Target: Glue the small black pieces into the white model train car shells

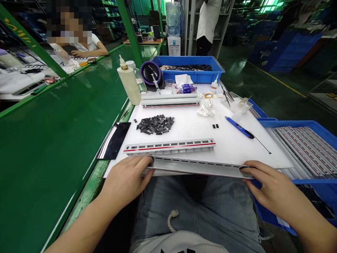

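From where I stand, the left hand is closed on one end of a long pale shell and the right hand pinches the other, so the piece spans the near edge of the desk, just above the person's lap. Its hollow inside faces up, a row of dark slots along the far side. Something dark shows at the fingertips at each end; I can't tell if it is a loose bit or part of the shell. A piece this long and thin looks ready to bow, so I'd say even, light pressure at both ends suits it, with no twist between the wrists and the fingertips off the slotted edge. Just beyond it lies a red-striped shell, near enough to get knocked; a little more room between the two would be wise. On the white top sit a heap of small black pieces, two more by themselves, a blue tool, crumpled tissue and a squeeze bottle. A blue bin stands at the back, and another at the right holds rows of striped parts. Across the green surface a co-worker sits with hands on the work there; farther off are a water dispenser and someone in a white shirt.
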Tool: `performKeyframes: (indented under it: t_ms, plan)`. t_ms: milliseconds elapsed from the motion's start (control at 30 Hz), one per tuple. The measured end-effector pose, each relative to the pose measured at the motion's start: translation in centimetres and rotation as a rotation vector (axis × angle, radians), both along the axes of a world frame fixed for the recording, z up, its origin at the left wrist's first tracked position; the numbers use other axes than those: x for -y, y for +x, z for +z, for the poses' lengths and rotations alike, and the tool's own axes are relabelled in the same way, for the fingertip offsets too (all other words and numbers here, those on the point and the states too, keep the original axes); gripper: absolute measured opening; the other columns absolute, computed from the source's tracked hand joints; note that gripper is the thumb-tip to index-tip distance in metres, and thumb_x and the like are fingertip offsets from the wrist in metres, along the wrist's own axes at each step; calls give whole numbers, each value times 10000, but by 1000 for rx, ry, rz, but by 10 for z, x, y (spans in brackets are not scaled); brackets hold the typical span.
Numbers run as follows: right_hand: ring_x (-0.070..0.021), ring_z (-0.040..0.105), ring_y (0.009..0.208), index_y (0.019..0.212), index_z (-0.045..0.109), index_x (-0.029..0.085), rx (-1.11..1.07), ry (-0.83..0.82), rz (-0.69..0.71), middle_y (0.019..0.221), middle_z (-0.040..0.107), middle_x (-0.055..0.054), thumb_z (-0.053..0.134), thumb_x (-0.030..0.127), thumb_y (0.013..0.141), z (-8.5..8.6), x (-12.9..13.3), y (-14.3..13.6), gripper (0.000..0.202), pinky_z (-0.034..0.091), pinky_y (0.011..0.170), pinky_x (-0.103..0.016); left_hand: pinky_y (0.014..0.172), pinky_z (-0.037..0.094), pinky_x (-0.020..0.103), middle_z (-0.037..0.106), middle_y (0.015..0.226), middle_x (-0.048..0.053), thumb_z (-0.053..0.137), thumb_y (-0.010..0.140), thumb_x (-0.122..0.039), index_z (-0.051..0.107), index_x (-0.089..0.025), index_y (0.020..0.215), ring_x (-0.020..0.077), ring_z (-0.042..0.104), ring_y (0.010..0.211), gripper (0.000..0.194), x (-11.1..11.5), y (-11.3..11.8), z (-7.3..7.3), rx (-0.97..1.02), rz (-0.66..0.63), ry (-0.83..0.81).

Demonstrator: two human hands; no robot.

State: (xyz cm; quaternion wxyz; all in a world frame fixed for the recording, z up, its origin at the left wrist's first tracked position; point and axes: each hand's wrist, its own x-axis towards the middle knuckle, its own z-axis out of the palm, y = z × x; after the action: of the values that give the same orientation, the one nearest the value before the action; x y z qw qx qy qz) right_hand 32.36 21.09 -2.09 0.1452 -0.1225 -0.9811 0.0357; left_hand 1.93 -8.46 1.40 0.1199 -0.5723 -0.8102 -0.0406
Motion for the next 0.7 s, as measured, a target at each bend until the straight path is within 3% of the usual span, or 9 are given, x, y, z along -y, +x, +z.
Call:
performKeyframes:
  t_ms: [367,700]
  plan:
    - [-226,630,1042,1106,587,203,53,13,36,1224,572,-88,494,235,936,8,-1,1,196,555,906,-403,775,486,358,679,956,48,486,938,-274,570,-184,1019,229,630,873,147,0,-5,-2,105,-51,19]
    - [-228,638,1001,1058,607,183,100,-56,-23,1178,596,-98,513,148,899,23,8,-9,187,584,867,-411,744,497,380,702,983,51,488,941,-370,596,-209,1043,253,667,866,220,1,-11,-8,18,-57,18]
